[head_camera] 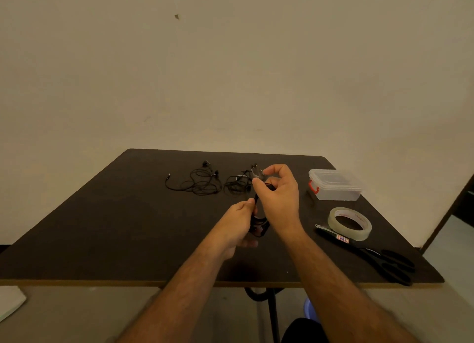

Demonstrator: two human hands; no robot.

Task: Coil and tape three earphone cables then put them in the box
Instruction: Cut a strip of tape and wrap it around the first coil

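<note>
Holding coiled cable (259, 226): both hands' grip, left hand (239, 221), right hand (279, 197); box (334, 185), tape (349, 223), scissors (372, 255) rightward.

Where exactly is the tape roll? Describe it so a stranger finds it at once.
Start at the dark table and go to its right side. Between the clear lidded box farther back and the black scissors nearer the front edge lies the tape roll, flat on its side. It is the only ring there: pale, translucent, with a red-printed inner core.
</note>
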